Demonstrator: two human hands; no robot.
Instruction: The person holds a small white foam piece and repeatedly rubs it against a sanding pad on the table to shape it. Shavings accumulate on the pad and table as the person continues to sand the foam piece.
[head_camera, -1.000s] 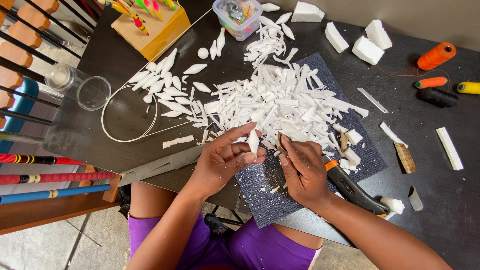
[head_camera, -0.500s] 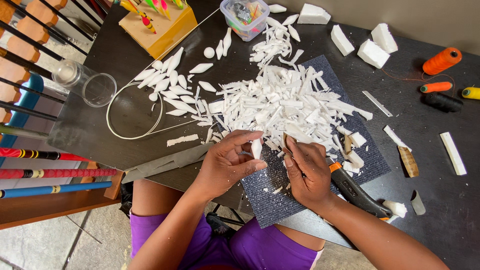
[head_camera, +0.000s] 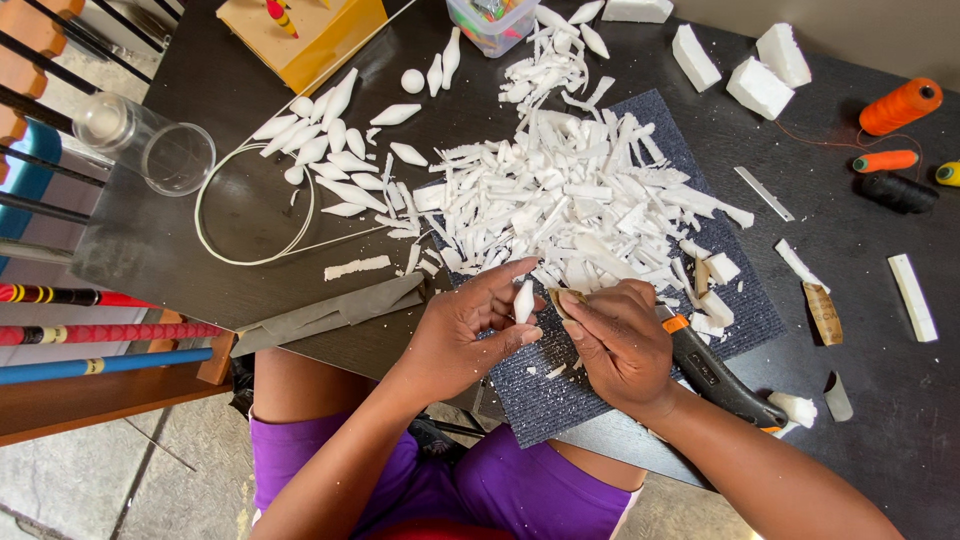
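left hand (head_camera: 462, 325) has its grip closed on a small white foam piece (head_camera: 523, 300), pinched upright between thumb and fingers. right hand (head_camera: 618, 340) just beside it is closed too, pressing a small tan strip (head_camera: 556, 301) against that piece. a black knife with orange slider (head_camera: 715, 375) lies under the right wrist on the grey mat (head_camera: 545, 395). above the grip is one big heap of white shavings (head_camera: 570, 200); further up right, three white blocks (head_camera: 758, 86) and three thread spools (head_camera: 900, 105). compared with half a second before, both hands keep almost the same place on the tabletop (head_camera: 880, 300).
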